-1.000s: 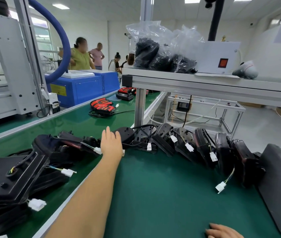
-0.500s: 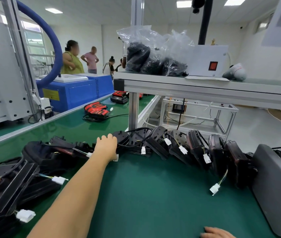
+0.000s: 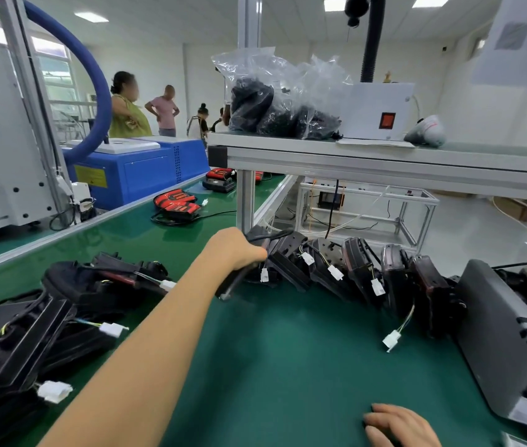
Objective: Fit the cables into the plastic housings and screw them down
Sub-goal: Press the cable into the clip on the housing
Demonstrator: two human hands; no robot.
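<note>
My left hand (image 3: 234, 250) reaches far across the green mat and grips a black plastic housing (image 3: 239, 279), the leftmost one of a leaning row of black housings (image 3: 358, 269). Thin cables with white connectors (image 3: 391, 342) hang from that row. A second pile of black housings (image 3: 72, 304) with white-plugged cables lies on the left. My right hand (image 3: 399, 425) rests on the mat at the bottom edge, fingers curled loosely, holding nothing visible.
A grey machine (image 3: 510, 337) stands at the right edge. An aluminium shelf (image 3: 384, 162) overhead carries plastic bags of black parts and a white box. A post (image 3: 245, 201) rises behind the row. Red-and-black housings (image 3: 176, 203) lie on the conveyor. People stand far back.
My left hand moved right from the left pile to the row's end and closed its fingers round a housing, tilting it up. My right hand came further into view.
</note>
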